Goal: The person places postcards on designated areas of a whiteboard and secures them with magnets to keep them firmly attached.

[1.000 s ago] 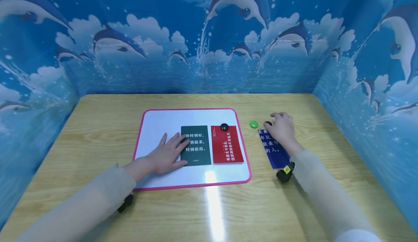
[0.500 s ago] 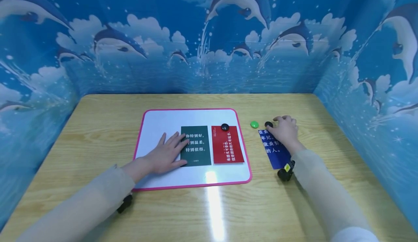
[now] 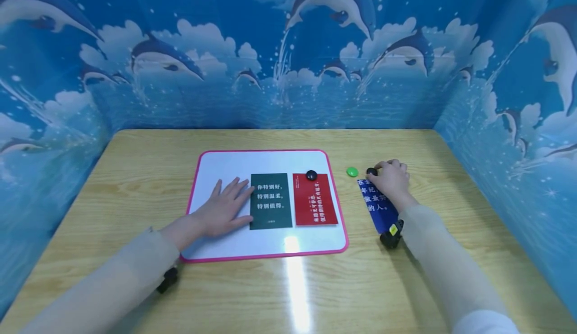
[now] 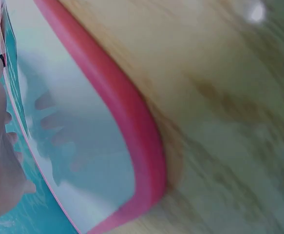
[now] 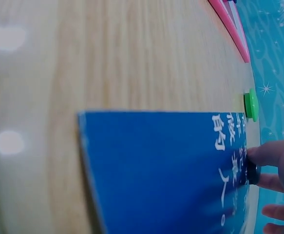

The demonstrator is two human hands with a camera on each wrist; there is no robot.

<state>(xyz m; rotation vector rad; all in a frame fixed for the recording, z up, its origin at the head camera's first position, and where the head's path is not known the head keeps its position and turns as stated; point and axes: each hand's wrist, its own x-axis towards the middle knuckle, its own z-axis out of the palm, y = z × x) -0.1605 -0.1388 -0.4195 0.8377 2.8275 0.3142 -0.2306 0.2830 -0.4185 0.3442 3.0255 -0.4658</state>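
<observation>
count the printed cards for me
3: a green card on the whiteboard, a red card beside it on the same board, and a blue card on the table, partly hidden by the right hand. Any stacked underneath would be hidden.

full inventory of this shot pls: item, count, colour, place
Rectangular whiteboard: 1, white with pink rim, on the table
Rectangular printed card: 1, dark green, on the whiteboard
Rectangular printed card: 1, red, right of the green card on the board
Round disc: 1, black, on the red card's far end
Round disc: 1, green, on the table right of the board
Rectangular printed card: 1, blue, right of the board
Round disc: 1, black, at the blue card's far end
Wood-grain table: 1, light brown, under everything
Dolphin-print backdrop: 1, blue and white, behind and beside the table
Left hand: 1, bare, over the board
Right hand: 1, bare, pinching the black disc by the blue card
Sleeves: 2, pale, on both arms
Wrist devices: 2, black, one per wrist
</observation>
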